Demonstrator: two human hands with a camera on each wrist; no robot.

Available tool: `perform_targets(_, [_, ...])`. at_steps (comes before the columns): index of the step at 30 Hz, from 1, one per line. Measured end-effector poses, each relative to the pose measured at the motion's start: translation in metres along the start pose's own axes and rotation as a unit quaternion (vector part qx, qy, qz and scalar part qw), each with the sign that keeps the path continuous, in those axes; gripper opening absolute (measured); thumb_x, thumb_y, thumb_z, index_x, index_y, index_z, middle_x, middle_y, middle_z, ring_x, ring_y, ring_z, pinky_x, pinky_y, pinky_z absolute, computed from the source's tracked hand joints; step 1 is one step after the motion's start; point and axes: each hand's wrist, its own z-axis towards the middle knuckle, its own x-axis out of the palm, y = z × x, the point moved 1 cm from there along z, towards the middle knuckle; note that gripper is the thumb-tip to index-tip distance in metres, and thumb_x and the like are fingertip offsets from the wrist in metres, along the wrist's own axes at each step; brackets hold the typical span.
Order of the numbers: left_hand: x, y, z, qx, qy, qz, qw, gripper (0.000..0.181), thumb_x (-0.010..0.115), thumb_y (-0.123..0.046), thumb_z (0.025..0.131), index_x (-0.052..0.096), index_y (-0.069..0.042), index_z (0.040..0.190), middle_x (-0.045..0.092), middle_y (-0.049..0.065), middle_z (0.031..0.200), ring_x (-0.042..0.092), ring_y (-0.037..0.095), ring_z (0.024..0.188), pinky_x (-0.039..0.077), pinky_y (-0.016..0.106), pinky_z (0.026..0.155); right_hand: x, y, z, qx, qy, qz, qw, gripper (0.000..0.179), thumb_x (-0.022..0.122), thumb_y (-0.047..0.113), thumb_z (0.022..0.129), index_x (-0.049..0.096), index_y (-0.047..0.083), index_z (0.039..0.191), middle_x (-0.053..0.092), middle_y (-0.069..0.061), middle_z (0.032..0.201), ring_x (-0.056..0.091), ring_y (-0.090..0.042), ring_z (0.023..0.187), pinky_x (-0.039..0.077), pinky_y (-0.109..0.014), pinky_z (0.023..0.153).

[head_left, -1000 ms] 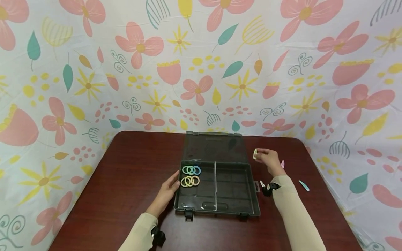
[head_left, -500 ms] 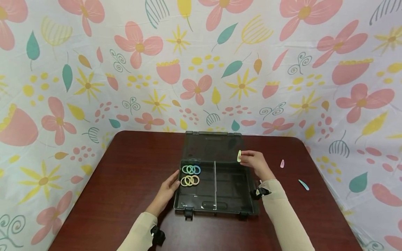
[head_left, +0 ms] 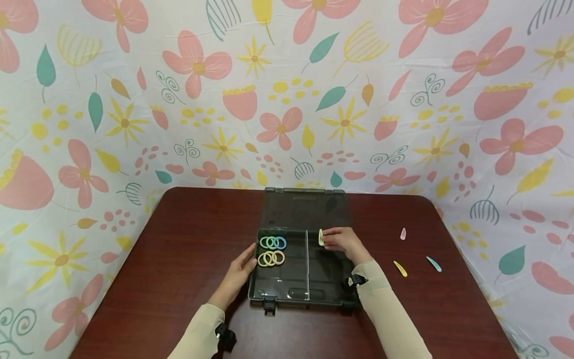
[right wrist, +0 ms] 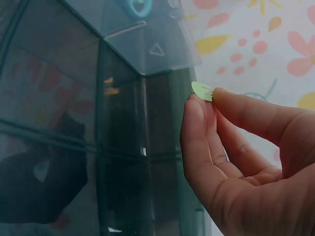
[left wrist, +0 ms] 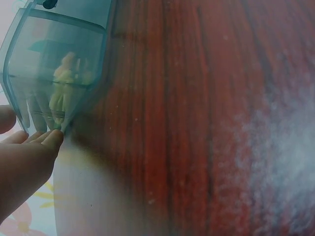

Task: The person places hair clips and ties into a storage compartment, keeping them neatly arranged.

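My right hand pinches a pale yellow-green snap hair clip between thumb and fingertips. It holds the clip upright over the back of the right compartment, just right of the divider. In the right wrist view one end of the clip shows beyond the fingertips. My left hand touches the left wall of the dark see-through box with nearly straight fingers. Inside the left compartment lie two rows of overlapping hair ties: blue and green ones behind, yellow ones in front.
Right of the box, a pink hair clip, a yellow clip and a teal clip lie on the brown table. The box lid is folded back towards the flowered cloth.
My right hand has carried the yellow-green clip left from beside the box to over the right compartment. The yellow clip on the table has come into full view. My left hand stays put.
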Motion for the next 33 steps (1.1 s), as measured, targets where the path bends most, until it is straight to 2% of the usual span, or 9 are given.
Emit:
perform_targets(10, [0.0, 0.0, 0.001, 0.0, -0.004, 0.002, 1.0, 0.053, 0.048, -0.002, 0.1, 0.032, -0.007, 0.151, 0.027, 0.018, 0.155, 0.024, 0.038, 0.141, 0.025, 0.053, 0.112, 0.023, -0.007, 0.008, 0.033, 0.01, 0.002, 0.9994, 0.029, 0.066, -0.007, 0.085, 0.062, -0.016, 0.112, 0.069, -0.011, 0.082, 0.066, -0.015, 0.067, 0.059, -0.035, 0.07])
perform_targets(17, [0.0, 0.003, 0.001, -0.009, 0.0, 0.01, 0.9999, 0.054, 0.049, -0.005, 0.1, 0.031, -0.009, 0.151, 0.028, 0.018, 0.154, 0.024, 0.038, 0.141, 0.026, 0.054, 0.111, 0.032, -0.012, 0.011, 0.06, -0.01, -0.01, 0.9981, 0.026, 0.067, -0.006, 0.085, 0.065, -0.012, 0.11, 0.07, -0.013, 0.083, 0.066, -0.017, 0.064, 0.059, -0.036, 0.071])
perform_targets(26, [0.0, 0.004, 0.001, -0.003, 0.003, 0.012, 0.9999, 0.054, 0.049, -0.006, 0.1, 0.032, -0.01, 0.151, 0.029, 0.018, 0.154, 0.026, 0.038, 0.14, 0.027, 0.054, 0.111, 0.037, -0.015, 0.016, 0.067, -0.022, -0.008, 0.9975, 0.023, 0.068, -0.009, 0.083, 0.066, -0.016, 0.104, 0.07, -0.013, 0.075, 0.064, -0.014, 0.059, 0.058, -0.031, 0.061])
perform_targets(33, [0.0, 0.001, 0.0, -0.007, -0.005, 0.014, 0.9999, 0.053, 0.049, -0.005, 0.1, 0.033, -0.01, 0.151, 0.029, 0.017, 0.154, 0.026, 0.037, 0.141, 0.027, 0.053, 0.111, 0.041, -0.013, 0.016, 0.064, -0.036, -0.031, 0.9969, 0.019, 0.07, -0.008, 0.081, 0.069, -0.014, 0.1, 0.071, -0.017, 0.078, 0.066, -0.018, 0.061, 0.059, -0.033, 0.062])
